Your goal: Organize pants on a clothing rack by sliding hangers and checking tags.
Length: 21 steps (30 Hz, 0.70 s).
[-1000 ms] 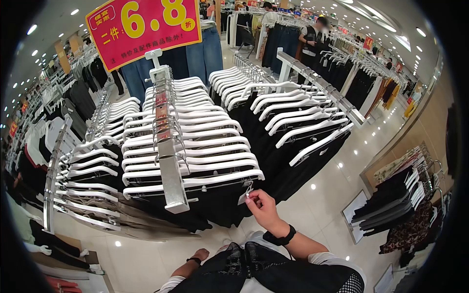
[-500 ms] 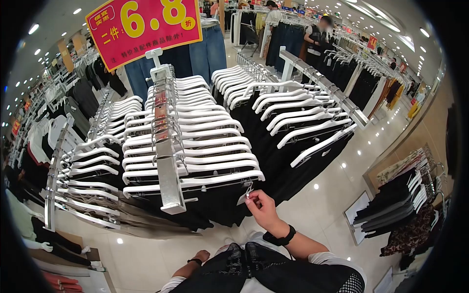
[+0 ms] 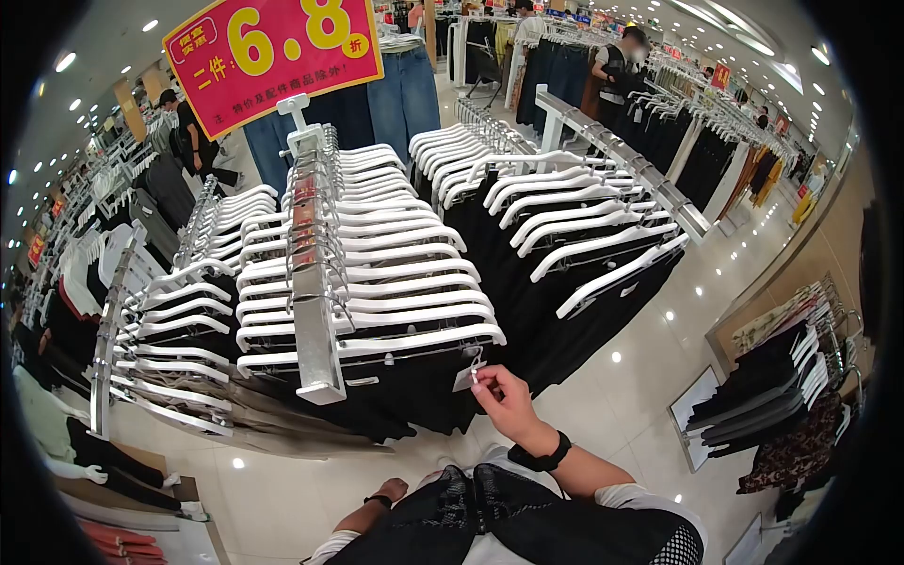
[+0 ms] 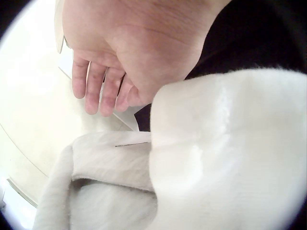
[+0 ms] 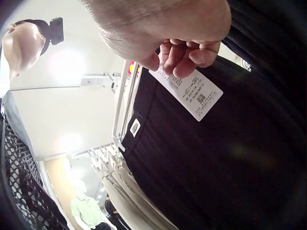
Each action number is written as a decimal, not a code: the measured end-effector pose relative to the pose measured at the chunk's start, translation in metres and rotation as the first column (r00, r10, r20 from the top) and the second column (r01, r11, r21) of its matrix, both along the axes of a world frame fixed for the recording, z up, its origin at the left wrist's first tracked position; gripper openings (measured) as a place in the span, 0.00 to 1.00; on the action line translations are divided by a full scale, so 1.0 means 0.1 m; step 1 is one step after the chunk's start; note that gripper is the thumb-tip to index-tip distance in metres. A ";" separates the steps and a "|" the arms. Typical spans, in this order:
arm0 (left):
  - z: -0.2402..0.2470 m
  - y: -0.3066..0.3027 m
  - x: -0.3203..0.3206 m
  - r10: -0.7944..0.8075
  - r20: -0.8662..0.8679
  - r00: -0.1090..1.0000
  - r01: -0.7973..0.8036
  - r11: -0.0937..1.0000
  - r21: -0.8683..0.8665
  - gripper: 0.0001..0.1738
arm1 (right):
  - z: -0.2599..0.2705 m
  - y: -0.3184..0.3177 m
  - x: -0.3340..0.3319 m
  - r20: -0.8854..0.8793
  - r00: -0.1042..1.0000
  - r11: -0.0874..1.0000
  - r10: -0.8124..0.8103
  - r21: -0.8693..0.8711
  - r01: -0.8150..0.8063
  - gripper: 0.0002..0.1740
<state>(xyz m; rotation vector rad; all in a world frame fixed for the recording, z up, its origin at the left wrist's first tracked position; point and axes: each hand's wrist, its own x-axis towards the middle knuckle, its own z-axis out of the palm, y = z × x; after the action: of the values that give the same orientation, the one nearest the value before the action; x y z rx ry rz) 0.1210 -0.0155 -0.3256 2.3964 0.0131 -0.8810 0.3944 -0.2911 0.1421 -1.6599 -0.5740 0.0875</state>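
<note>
Left hand point(image 4: 129, 52), relaxed fingers point(image 4: 93, 88), above cream fabric point(image 4: 216, 158)

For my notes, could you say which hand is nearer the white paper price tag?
Right. The right hand pinches the white paper price tag; the left hand hangs low, apart from it.

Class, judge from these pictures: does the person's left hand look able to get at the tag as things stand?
Likely yes, with a reach: the left hand hangs open, low at the person's side, and nothing shows between it and the tag, which the right hand pinches.
</note>
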 end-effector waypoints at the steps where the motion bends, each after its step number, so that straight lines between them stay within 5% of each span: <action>1: -0.04 0.00 0.00 0.008 -0.006 1.000 -0.008 1.000 -0.002 0.24 | 0.00 -0.01 0.00 0.003 1.000 1.000 0.006 -0.004 -0.006 0.10; 4: -0.12 -0.01 0.04 -0.066 -0.015 0.998 0.066 0.997 0.027 0.24 | 0.02 -0.03 -0.01 0.011 1.000 0.999 0.002 0.035 -0.003 0.09; 7: 0.19 -0.11 0.07 0.125 -0.010 0.992 -0.124 0.991 0.059 0.24 | 0.08 -0.08 -0.02 0.027 1.000 0.999 0.014 0.042 -0.015 0.08; 10: 0.40 -0.23 0.21 0.410 -0.195 0.891 -0.404 0.912 0.072 0.24 | 0.07 -0.11 -0.01 0.019 1.000 0.999 0.017 0.043 -0.018 0.07; 13: -0.20 -0.09 0.20 -0.017 0.033 0.999 0.017 1.000 0.004 0.23 | 0.17 -0.12 -0.03 0.023 0.999 0.998 0.037 0.043 -0.038 0.06; 18: 0.62 -0.29 0.28 0.077 -0.083 0.994 -0.072 0.995 0.064 0.21 | 0.19 -0.18 0.03 0.076 0.994 0.997 0.077 -0.004 -0.077 0.06; 21: 0.67 -0.28 0.25 0.010 -0.091 0.996 -0.002 0.997 0.084 0.21 | 0.19 -0.23 0.09 0.149 0.981 0.993 0.120 -0.008 -0.121 0.05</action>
<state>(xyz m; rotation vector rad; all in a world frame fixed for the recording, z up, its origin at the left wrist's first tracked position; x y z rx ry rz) 0.1459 -0.0438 -0.2591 2.4294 0.0941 -1.0049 0.4030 -0.3137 0.1612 -1.6389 -0.7883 0.0513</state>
